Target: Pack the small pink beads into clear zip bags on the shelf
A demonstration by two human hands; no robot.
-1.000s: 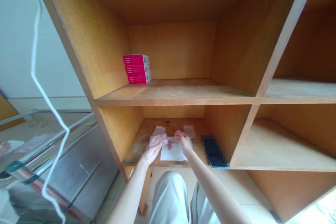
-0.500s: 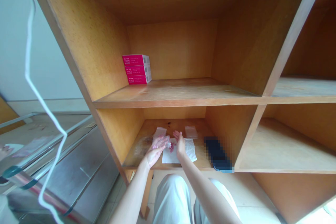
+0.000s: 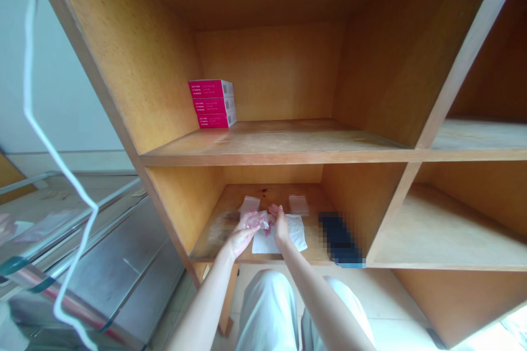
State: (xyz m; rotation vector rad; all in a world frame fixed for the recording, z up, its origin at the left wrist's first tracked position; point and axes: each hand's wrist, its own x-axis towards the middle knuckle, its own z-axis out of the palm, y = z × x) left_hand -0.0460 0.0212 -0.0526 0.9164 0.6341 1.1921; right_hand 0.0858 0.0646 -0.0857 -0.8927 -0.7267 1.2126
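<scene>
Both my hands work in the lower left compartment of a wooden shelf unit (image 3: 267, 153). My left hand (image 3: 242, 233) grips a small clear plastic bag (image 3: 259, 220) with something pink in it. Close beside it, my right hand (image 3: 280, 226) has its fingers pinched at the bag's edge. Under the hands lies a white sheet of paper (image 3: 280, 240) with small pink-red pieces (image 3: 267, 229) on it. Two more small clear bags lie behind, one on the left (image 3: 250, 204) and one on the right (image 3: 298, 204).
A dark flat object (image 3: 340, 238), blurred out, lies at the compartment's right. Three stacked pink boxes (image 3: 212, 104) stand on the shelf above at its left. A white cable (image 3: 49, 148) hangs at the left over a glass and metal surface (image 3: 82, 263). My knees (image 3: 272, 307) are below.
My right hand has come in from the right to meet the bag in my left hand. The view has shifted slightly.
</scene>
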